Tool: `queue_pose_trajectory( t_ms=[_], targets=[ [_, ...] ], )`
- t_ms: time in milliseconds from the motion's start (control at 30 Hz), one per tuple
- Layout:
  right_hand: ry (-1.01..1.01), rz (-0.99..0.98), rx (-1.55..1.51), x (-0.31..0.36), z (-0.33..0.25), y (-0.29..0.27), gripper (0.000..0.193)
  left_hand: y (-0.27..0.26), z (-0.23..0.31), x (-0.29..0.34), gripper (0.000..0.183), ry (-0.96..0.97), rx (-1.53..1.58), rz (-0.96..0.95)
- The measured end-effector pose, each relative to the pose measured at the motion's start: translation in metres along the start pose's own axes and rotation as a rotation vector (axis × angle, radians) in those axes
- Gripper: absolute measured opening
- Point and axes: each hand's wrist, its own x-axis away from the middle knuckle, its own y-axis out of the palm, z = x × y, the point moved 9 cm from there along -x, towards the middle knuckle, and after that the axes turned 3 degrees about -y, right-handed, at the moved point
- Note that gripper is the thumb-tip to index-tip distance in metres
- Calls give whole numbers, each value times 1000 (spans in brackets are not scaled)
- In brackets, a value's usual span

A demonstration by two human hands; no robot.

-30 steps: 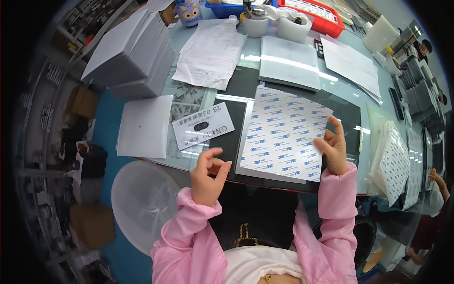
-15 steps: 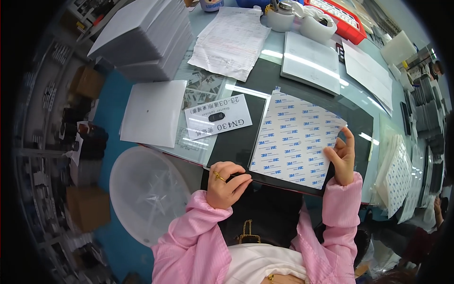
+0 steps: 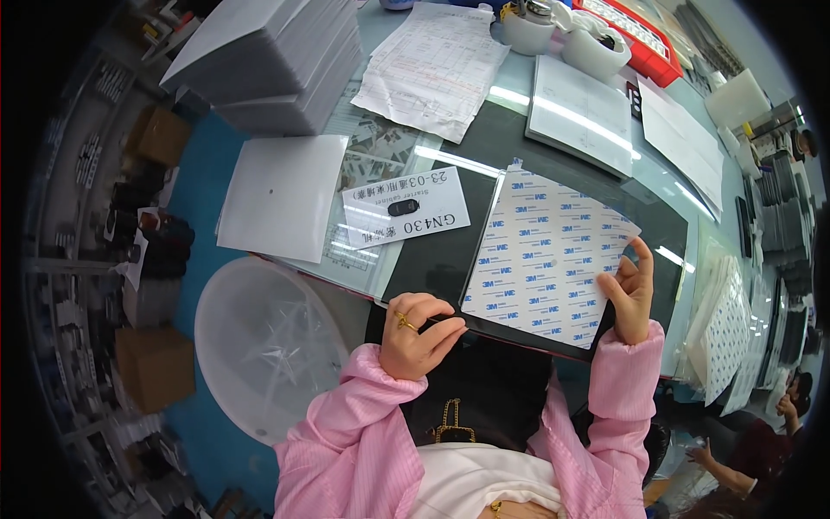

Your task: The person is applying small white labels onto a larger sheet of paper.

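A white adhesive-backing sheet with repeated blue print lies on a dark board at the table's front. My right hand is at its right edge, thumb over the sheet and index finger curled at its far right corner; I appear to grip this edge. At the table's front edge, left of the sheet, my left hand has its fingers curled with thumb and index close together. Whatever is between those fingertips, if anything, does not show. A printed white label card with a small dark piece on it lies beyond my left hand.
A tall stack of white sheets stands far left, with a smaller pile nearer. A translucent bin is below the table's left edge. Crumpled papers, a sheet stack, white pots and a red tray sit farther back.
The view has shifted slightly, moving the table things a little to the right. Both my hands keep about the same pose. At the far right, another person's arm and hands show more.
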Motion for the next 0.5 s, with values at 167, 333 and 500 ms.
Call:
queue_pose_trajectory(
  t_ms=[167, 333, 500],
  targets=[
    [-12, 3, -17, 0, 2, -1, 66, 0, 0, 1, 27, 1, -8, -2],
    [-15, -5, -25, 1, 1, 0, 67, 0, 0, 2, 27, 3, -16, -1],
    [-16, -6, -23, 0, 2, -1, 67, 1, 0, 2, 27, 5, -14, 3]
  ],
)
